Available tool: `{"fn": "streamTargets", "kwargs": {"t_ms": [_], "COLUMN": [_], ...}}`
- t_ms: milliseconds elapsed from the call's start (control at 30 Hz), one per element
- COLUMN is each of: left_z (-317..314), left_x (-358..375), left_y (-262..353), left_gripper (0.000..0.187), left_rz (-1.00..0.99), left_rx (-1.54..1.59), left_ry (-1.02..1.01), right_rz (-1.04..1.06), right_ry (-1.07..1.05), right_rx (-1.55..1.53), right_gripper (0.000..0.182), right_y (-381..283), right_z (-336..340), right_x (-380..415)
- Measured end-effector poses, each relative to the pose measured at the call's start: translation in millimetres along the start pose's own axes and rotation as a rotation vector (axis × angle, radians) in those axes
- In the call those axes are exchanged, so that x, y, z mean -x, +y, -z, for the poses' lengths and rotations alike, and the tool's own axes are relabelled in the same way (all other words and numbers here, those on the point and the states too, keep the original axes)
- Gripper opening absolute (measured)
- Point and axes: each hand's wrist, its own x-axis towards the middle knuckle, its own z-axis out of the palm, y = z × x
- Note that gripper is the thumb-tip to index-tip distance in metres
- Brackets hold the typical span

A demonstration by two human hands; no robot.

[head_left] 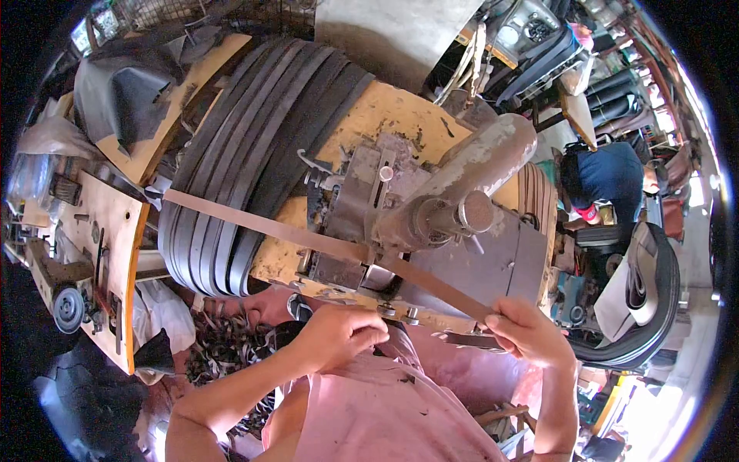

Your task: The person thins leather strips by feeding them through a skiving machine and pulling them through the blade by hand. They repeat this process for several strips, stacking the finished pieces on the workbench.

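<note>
My right hand (531,333) pinches the near end of a long brown leather strap (439,286) between thumb and fingers. From there the strap runs leftward through a heavy, dusty metal machine (408,208) with a thick rounded arm. Its far part lies across a stack of dark strips (254,146). Close to my body, in front of the machine's bench edge, my left hand (348,336) is closed with curled fingers, and nothing shows sticking out of it. Its palm side is hidden. A pink apron (392,416) covers my front.
A wooden bench top (400,115) carries the machine. Left stands another table (112,262) with a handwheel (68,309). Dark scraps (227,339) litter the floor. At right hang coiled dark strips (654,331), and a person in blue (612,177) bends over farther back.
</note>
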Motion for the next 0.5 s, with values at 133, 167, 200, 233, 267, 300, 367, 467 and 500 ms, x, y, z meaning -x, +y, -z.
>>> {"fn": "streamTargets", "kwargs": {"t_ms": [133, 167, 200, 233, 267, 300, 367, 467, 500], "left_z": [-17.3, -28.6, -34.1, -37.2, -41.4, -49.6, -57.6, -60.6, -63.7], "left_x": [-18.9, -24.5, -31.5, -39.5, -46.6, -52.7, -63.5, -69.9, -70.9], "left_y": [-5.2, -8.6, -2.6, 5.2, 11.3, 8.4, 16.4, 23.1, 21.9], "left_gripper": [0.040, 0.048, 0.048, 0.050, 0.053, 0.049, 0.050, 0.049, 0.049], "left_rz": [0.408, 0.388, 0.387, 0.355, 0.320, 0.393, 0.379, 0.352, 0.370], "left_rx": [0.644, 0.733, 0.736, 0.925, 1.112, 1.251, 1.321, 1.399, 1.363], "left_ry": [-0.261, -0.273, -0.275, -0.278, -0.280, -0.272, -0.187, -0.081, -0.087], "right_rz": [-0.082, -0.101, -0.123, -0.135, -0.136, -0.163, -0.177, -0.169, -0.184], "right_ry": [0.061, 0.085, 0.109, 0.129, 0.132, 0.140, 0.136, 0.149, 0.125], "right_rx": [0.054, 0.062, 0.071, 0.102, 0.102, 0.072, 0.068, -0.046, -0.084], "right_gripper": [0.027, 0.026, 0.025, 0.024, 0.024, 0.024, 0.023, 0.026, 0.026], "right_y": [5.1, 9.3, 15.5, 25.5, 32.6, 38.6, 56.6, 85.4, 93.9], "right_z": [7.9, 9.4, 11.7, 15.4, 18.3, 20.6, 29.3, 39.4, 45.6], "right_x": [29.8, 37.4, 44.7, 50.5, 57.7, 64.0, 77.8, 93.1, 97.5]}}
